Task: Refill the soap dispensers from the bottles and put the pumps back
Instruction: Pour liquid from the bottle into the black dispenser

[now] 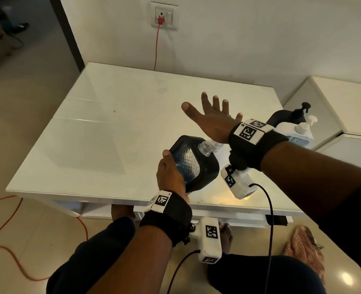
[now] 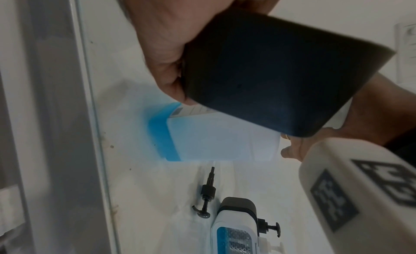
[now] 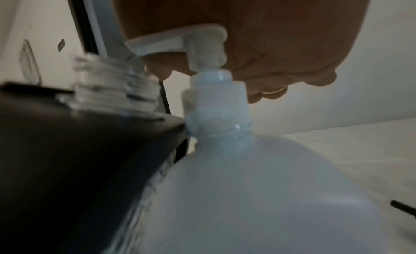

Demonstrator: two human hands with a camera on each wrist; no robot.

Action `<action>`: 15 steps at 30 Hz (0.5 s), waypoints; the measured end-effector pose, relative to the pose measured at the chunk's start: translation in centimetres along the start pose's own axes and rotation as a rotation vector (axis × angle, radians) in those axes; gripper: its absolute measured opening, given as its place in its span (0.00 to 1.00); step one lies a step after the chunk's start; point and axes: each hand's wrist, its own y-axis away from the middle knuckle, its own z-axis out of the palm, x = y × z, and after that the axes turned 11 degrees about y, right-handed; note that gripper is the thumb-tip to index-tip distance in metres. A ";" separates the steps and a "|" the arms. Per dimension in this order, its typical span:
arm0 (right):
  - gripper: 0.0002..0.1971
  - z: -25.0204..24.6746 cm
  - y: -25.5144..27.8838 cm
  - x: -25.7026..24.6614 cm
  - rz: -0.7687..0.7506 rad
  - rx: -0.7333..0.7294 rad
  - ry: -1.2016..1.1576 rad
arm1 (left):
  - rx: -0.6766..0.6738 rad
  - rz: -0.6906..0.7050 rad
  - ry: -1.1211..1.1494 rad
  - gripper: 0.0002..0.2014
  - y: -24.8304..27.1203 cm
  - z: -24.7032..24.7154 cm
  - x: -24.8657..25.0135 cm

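Observation:
My left hand (image 1: 171, 172) grips a black-framed dispenser (image 1: 194, 162), tilted, over the table's near edge. Its clear threaded neck (image 1: 206, 147) is open, with no pump on it. The left wrist view shows the same grip on the dispenser's black side (image 2: 281, 76). My right hand (image 1: 213, 120) is spread flat, fingers straight, its palm pressing on the white pump head (image 3: 180, 40) of a white refill bottle (image 3: 258, 186). That nozzle points toward the dispenser's neck (image 3: 112, 85). The bottle (image 2: 213, 142) holds a little blue soap at its bottom. A loose black pump (image 2: 206, 195) lies on the table.
At the table's right edge stand a second dispenser with a black pump (image 1: 298, 111) and another white pump bottle (image 1: 302, 129). The white glass table (image 1: 111, 134) stands against a wall. A white cabinet (image 1: 334, 107) is to the right, a red cable (image 1: 156, 47) behind.

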 end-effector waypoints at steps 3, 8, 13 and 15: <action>0.52 -0.2 0.0 0.0 0.008 -0.016 -0.044 | 0.002 -0.018 -0.004 0.28 0.0 0.1 0.0; 0.52 0.3 -0.1 0.2 0.009 0.022 -0.010 | 0.002 -0.004 -0.022 0.26 -0.3 0.0 -0.1; 0.53 0.5 -0.2 0.4 0.018 0.032 -0.005 | 0.004 0.005 -0.025 0.32 -0.4 -0.1 -0.2; 0.53 0.4 -0.1 0.3 0.019 0.018 -0.014 | 0.013 0.014 -0.049 0.35 -0.7 -0.3 -0.6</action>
